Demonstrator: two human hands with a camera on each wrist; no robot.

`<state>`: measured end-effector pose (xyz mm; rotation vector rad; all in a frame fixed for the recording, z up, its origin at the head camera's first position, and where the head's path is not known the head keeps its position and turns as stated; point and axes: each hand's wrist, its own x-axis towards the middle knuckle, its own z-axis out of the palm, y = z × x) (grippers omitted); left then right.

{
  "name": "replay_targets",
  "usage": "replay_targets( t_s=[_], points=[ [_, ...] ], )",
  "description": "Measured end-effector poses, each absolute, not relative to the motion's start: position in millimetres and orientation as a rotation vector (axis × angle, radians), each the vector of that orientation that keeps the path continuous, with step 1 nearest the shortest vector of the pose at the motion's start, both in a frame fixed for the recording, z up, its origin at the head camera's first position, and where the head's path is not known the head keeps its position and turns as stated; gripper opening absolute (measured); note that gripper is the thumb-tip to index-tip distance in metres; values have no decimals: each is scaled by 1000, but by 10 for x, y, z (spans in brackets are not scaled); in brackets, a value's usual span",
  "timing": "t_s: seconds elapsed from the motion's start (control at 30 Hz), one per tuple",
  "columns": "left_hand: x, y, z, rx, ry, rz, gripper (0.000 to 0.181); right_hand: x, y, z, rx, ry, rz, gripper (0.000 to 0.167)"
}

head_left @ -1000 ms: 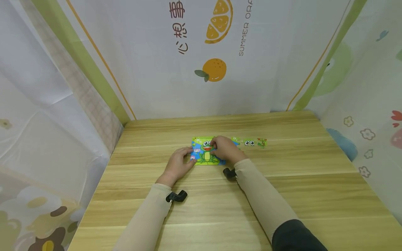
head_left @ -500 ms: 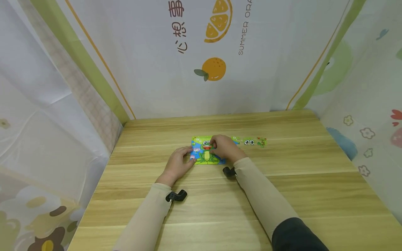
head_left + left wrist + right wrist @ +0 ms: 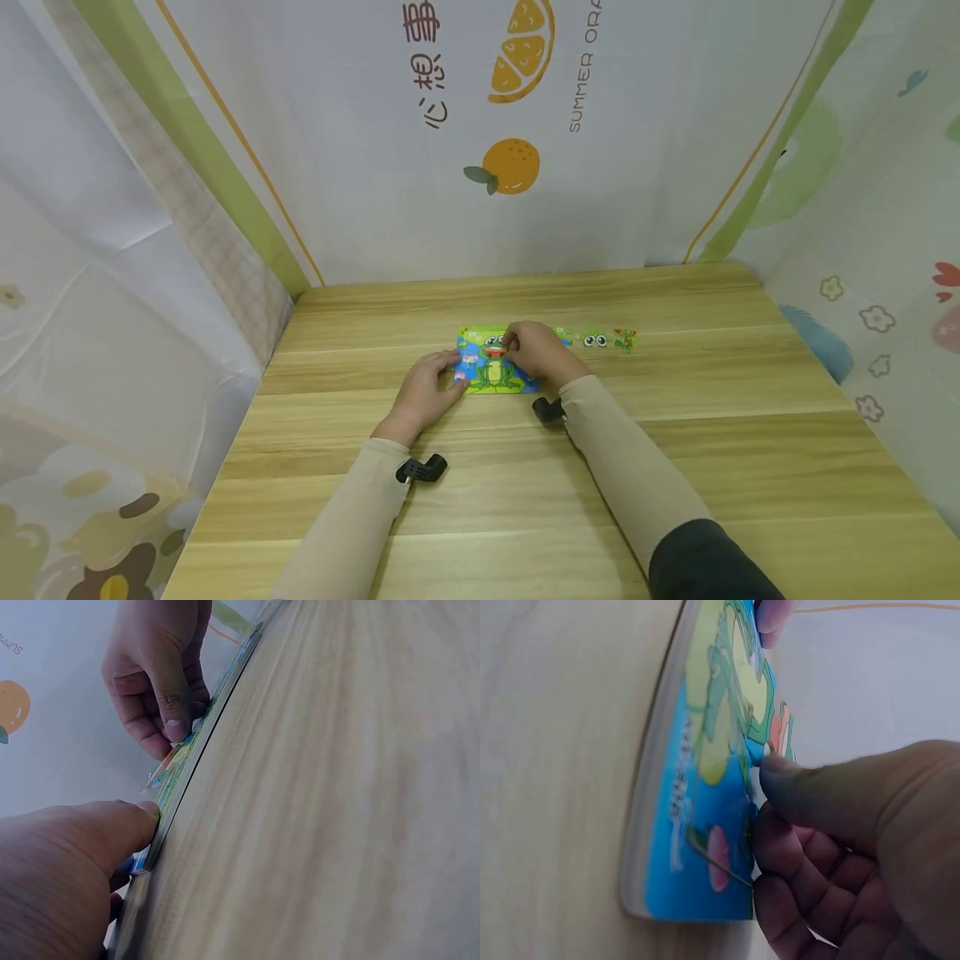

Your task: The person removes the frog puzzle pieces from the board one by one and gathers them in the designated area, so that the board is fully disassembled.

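A frog picture puzzle board (image 3: 495, 375) lies flat on the table between my hands. My left hand (image 3: 424, 392) grips its left end, thumb at the front corner and fingers along the side. From the right my right hand (image 3: 542, 354) reaches over the board. Its thumb and forefinger pinch a small puzzle piece with the frog's red mouth (image 3: 781, 731), which stands tilted up from the picture in the right wrist view. The hand covers the board's upper right part.
To the right of the board lie loose puzzle pieces: one with two frog eyes (image 3: 596, 341) and one with leaves and red flowers (image 3: 625, 340). The wooden table (image 3: 480, 500) reaches to printed curtains (image 3: 600, 208) at the back and sides.
The right hand has shifted only very slightly over the board. The left hand, the board and the loose pieces stay where they were.
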<state>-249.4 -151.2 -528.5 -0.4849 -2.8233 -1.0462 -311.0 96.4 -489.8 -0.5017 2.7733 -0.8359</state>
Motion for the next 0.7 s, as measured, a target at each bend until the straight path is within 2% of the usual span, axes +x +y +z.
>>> replay_targets(
  t_s=[0.47,0.7],
  points=[
    [-2481,-1506,-5273,-490,-2824,-1052,51,-3152,957,-4872,-505,2784,-813,9],
    [-2482,-1503,-5271,-472,-2833,-1051,51,-3164,942,-4873,-506,2794,-800,13]
  ],
)
